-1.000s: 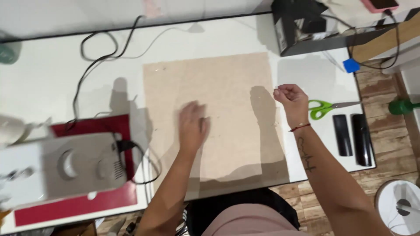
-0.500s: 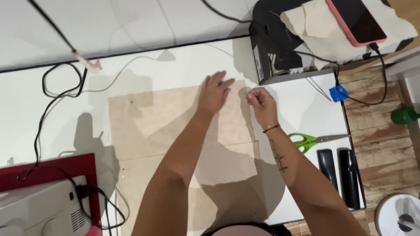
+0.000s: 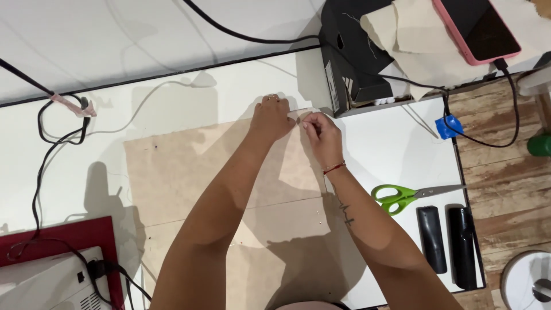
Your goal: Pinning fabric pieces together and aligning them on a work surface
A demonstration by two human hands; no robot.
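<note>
A large beige sheet of fabric (image 3: 172,172) lies flat on the white table (image 3: 390,149). My left hand (image 3: 271,117) presses down on its far right corner, fingers curled over the edge. Right beside it, my right hand (image 3: 319,133) pinches the same far edge between thumb and fingertips; whether a pin is in the fingers cannot be told. A red thread bracelet circles my right wrist. Both forearms stretch across the sheet from the near side.
Green-handled scissors (image 3: 410,195) and two black bars (image 3: 447,238) lie to the right. A black box (image 3: 350,63) with cloth scraps and a pink phone (image 3: 476,28) stands at the back right. Black cables (image 3: 51,132) trail on the left; a white sewing machine (image 3: 51,284) sits on a red mat.
Both hands have moved from the middle and right side of the sheet up to its far right corner. The view has tilted toward the back of the table.
</note>
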